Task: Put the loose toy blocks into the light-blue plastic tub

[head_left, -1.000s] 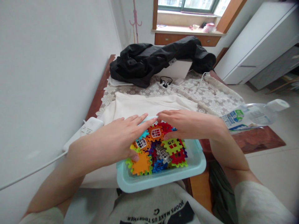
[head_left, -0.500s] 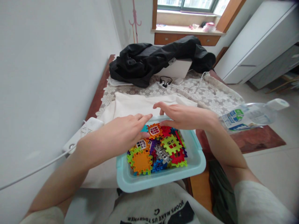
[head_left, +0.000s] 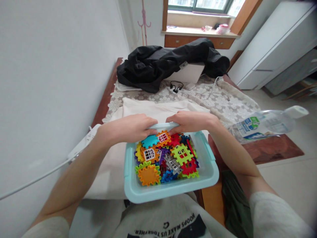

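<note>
Together, my left hand [head_left: 127, 128] and right hand [head_left: 192, 121] clenched the far rim of the pale blue plastic tub [head_left: 170, 190] (full of bright interlocking tiles [head_left: 166, 157]), steadying it on my lap.

I see blocks [head_left: 168, 157] in tub [head_left: 170, 191] w/ both hands on its far rim: left hand [head_left: 128, 128] left, right hand [head_left: 192, 120] right. Jacket [head_left: 168, 62] behind, bottle [head_left: 267, 124] right.

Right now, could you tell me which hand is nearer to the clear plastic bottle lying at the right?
Right. The right hand grips the tray's far rim on the side toward the bottle; the left hand grips the rim farther away.
</note>
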Motion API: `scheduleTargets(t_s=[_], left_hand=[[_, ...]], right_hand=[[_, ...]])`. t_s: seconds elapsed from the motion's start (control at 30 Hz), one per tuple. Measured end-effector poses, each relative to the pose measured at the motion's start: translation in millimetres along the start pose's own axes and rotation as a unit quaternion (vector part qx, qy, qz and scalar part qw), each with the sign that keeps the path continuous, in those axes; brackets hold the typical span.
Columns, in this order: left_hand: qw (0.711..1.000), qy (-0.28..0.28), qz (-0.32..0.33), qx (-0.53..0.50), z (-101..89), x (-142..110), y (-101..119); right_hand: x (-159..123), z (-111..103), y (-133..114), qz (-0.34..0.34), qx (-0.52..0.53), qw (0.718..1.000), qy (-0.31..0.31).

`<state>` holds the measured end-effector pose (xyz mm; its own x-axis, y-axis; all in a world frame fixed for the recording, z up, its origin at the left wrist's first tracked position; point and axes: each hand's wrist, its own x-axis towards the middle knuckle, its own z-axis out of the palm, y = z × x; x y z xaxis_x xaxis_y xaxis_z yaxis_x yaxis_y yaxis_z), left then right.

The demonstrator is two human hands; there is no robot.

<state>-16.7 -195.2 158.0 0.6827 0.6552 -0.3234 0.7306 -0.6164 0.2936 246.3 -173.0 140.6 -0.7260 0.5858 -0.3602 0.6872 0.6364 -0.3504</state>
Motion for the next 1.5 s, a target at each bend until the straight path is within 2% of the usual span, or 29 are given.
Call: scheduleTargets(t_s=[0.07, 0.13, 0.23, 0.3, 0.37, 0.47, 0.6, 0.7, 0.83, 0.93, 1.13, 1.3, 1.5], left_hand=[[1.0, 0.025, 0.013, -0.001, 0.0, 2.8, -5.1], [0.998, 0.049, 0.029, -0.02, -2.0, 7.4, -14.9], [0.99, 0.127, 0.031, -0.058, -6.9, 15.5, -35.4], [0.978, 0.195, 0.014, -0.073, -9.5, 19.8, -48.0], [0.965, 0.25, -0.001, -0.081, -10.8, 22.6, -56.2], [0.947, 0.306, -0.015, -0.101, -10.3, 25.7, -60.1], [0.931, 0.325, -0.012, -0.165, -9.7, 29.2, -59.9], [0.917, 0.35, -0.002, -0.194, -11.0, 29.5, -61.6], [0.897, 0.393, -0.001, -0.204, -12.4, 27.8, -63.9], [0.89, 0.412, -0.004, -0.196, -12.4, 27.2, -61.9], [0.882, 0.434, 0.0, -0.185, -12.2, 26.8, -51.4], [0.876, 0.452, -0.025, -0.166, -8.8, 29.1, -49.9], [0.866, 0.474, -0.006, -0.157, -4.2, 30.7, -48.4]], right_hand=[[-1.3, 0.6, 1.7, -0.012, 0.001, 0.999, 0.036], [-2.2, 0.3, 2.5, -0.059, 0.015, 0.993, 0.105], [-1.9, -0.5, -2.2, -0.163, 0.041, 0.959, 0.23], [0.9, 2.1, -7.9, -0.223, 0.044, 0.936, 0.268], [6.4, 9.7, -12.3, -0.252, 0.023, 0.93, 0.264], [18.1, 27.5, -14.6, -0.225, -0.034, 0.942, 0.245], [29.6, 42.6, -15.5, -0.183, -0.089, 0.943, 0.262], [34.4, 43.2, -16.4, -0.215, -0.12, 0.928, 0.28], [44.1, 46.1, -14.2, -0.262, -0.156, 0.915, 0.265], [51.3, 51.1, -12.3, -0.255, -0.174, 0.913, 0.265], [54.8, 55.6, -11.8, -0.228, -0.191, 0.904, 0.307], [60.8, 56.0, -0.3, -0.222, -0.211, 0.899, 0.313], [69.5, 57.6, 11.2, -0.23, -0.209, 0.897, 0.315]])
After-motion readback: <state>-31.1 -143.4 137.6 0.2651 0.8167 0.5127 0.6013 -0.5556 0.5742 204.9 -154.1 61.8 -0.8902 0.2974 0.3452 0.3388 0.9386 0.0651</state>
